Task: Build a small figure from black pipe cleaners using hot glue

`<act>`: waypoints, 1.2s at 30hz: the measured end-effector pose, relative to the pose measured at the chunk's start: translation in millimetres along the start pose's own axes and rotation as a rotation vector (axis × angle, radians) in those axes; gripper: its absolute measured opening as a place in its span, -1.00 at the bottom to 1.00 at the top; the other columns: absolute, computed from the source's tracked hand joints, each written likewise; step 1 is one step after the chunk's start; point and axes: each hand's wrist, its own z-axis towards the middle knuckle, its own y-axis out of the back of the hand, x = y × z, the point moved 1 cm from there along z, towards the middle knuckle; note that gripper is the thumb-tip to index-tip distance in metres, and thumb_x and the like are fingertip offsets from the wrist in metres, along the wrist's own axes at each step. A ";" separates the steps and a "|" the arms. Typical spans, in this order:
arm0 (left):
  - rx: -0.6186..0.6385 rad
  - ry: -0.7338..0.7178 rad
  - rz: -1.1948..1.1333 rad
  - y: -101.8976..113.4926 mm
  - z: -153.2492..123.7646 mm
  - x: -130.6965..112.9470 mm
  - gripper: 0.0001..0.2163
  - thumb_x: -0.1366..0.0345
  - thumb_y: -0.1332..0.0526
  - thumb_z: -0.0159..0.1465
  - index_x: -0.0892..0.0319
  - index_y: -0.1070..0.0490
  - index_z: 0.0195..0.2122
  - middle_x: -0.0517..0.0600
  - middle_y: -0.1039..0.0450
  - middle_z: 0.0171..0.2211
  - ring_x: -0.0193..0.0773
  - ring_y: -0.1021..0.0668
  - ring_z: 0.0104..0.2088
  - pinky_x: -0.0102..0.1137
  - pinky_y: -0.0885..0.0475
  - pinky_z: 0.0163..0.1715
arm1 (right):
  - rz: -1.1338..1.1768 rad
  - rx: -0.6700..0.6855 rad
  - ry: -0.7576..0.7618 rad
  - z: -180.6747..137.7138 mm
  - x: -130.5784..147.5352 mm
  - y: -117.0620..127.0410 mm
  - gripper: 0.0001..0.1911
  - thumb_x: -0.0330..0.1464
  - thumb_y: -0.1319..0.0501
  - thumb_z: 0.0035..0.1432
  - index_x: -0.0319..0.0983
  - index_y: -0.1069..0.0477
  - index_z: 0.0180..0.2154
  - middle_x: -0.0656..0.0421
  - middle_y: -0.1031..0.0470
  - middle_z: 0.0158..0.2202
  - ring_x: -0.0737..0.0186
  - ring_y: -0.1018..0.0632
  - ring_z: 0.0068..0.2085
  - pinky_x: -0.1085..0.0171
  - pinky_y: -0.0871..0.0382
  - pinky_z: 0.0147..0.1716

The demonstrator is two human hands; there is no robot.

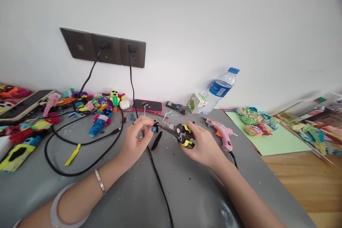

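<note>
My right hand is wrapped round a pair of pliers with black and yellow handles, and their narrow jaws point left. At the jaw tips, my left hand pinches a small dark piece between thumb and fingers; the fingers mostly cover it, so I cannot make out its kind. Below the jaws lies a fuzzy black strip on the grey table. Pale twisted scraps lie just behind the pliers.
A pink glue gun lies to the right, near a tilted water bottle and a small box. Black cables cross the grey table. Colourful fuzzy figures crowd the left; a pink-edged phone lies by the wall.
</note>
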 end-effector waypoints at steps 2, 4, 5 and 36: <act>0.001 0.003 -0.004 0.0 -0.2 0.4 -0.88 0.48 -0.11 0.35 0.11 -0.36 -0.24 -0.02 -0.44 -0.26 -0.31 -0.49 -0.29 -0.48 -0.39 -0.35 | 0.033 0.028 -0.015 0.6 0.4 -2.2 -0.76 -0.38 -0.15 -0.10 -0.13 -0.06 -0.39 0.26 -0.30 -0.50 0.23 -0.30 -0.50 0.30 -0.11 -0.50; 0.001 0.014 -0.004 0.0 -0.3 1.0 -0.88 0.47 -0.11 0.36 0.11 -0.36 -0.23 -0.02 -0.44 -0.25 -0.30 -0.49 -0.27 -0.47 -0.40 -0.35 | 0.054 0.053 -0.025 0.7 0.6 -3.5 -0.76 -0.38 -0.14 -0.10 -0.13 -0.06 -0.39 0.27 -0.30 -0.50 0.24 -0.29 -0.50 0.30 -0.10 -0.51; 0.001 0.018 -0.003 -0.1 -0.3 1.3 -0.89 0.47 -0.11 0.36 0.11 -0.36 -0.23 -0.01 -0.44 -0.25 -0.30 -0.50 -0.27 -0.47 -0.40 -0.34 | 0.059 0.059 -0.026 0.5 0.6 -3.8 -0.76 -0.38 -0.14 -0.10 -0.13 -0.06 -0.39 0.27 -0.30 -0.49 0.24 -0.28 -0.50 0.30 -0.10 -0.51; -0.028 0.266 -0.177 -2.8 2.6 5.1 -0.92 0.27 -0.15 0.36 0.12 -0.38 -0.26 0.04 -0.45 -0.17 -0.25 -0.52 -0.20 -0.45 -0.50 -0.31 | 0.138 -0.204 -0.208 3.4 -12.8 9.7 -0.82 -0.31 -0.15 -0.02 -0.13 -0.13 -0.38 0.28 -0.33 -0.53 0.24 -0.35 -0.53 0.31 -0.16 -0.52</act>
